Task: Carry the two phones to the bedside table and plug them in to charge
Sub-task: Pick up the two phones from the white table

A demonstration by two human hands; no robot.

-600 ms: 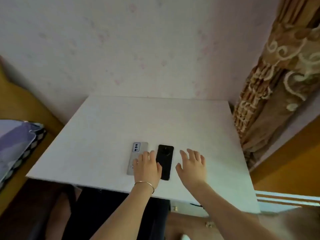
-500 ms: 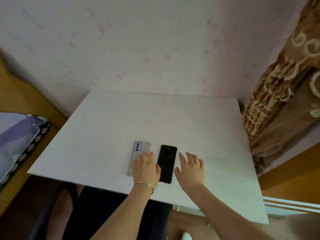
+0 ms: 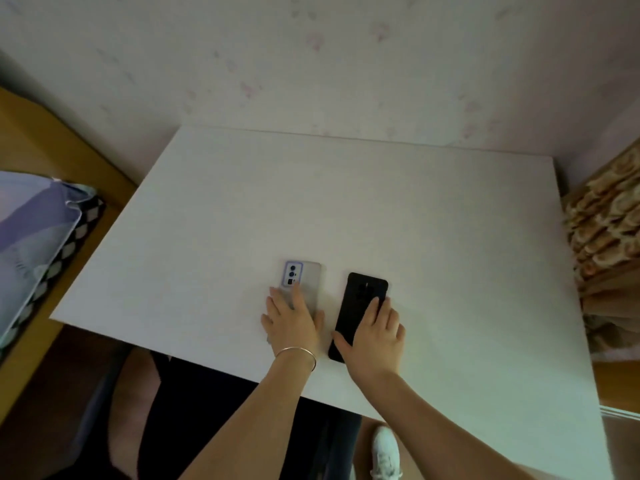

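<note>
Two phones lie face down, side by side, near the front edge of a white table (image 3: 311,202). The grey phone (image 3: 307,276) with a purple-rimmed camera block is on the left, the black phone (image 3: 362,299) on the right. My left hand (image 3: 292,323), a thin bracelet on its wrist, rests on the lower half of the grey phone with the thumb at its right edge. My right hand (image 3: 375,337) lies over the black phone, thumb on its left edge and fingers across its right side. Both phones still touch the tabletop.
A wooden bed frame (image 3: 52,147) with a purple patterned pillow (image 3: 31,237) stands to the left. A brown patterned curtain (image 3: 609,237) hangs at the right. The wall runs behind the table. My legs and a white shoe (image 3: 386,452) show below the table's front edge.
Both hands slid forward onto the phones: the left from between them onto the grey one, the right from the bare table onto the black one. The camera moved closer.
</note>
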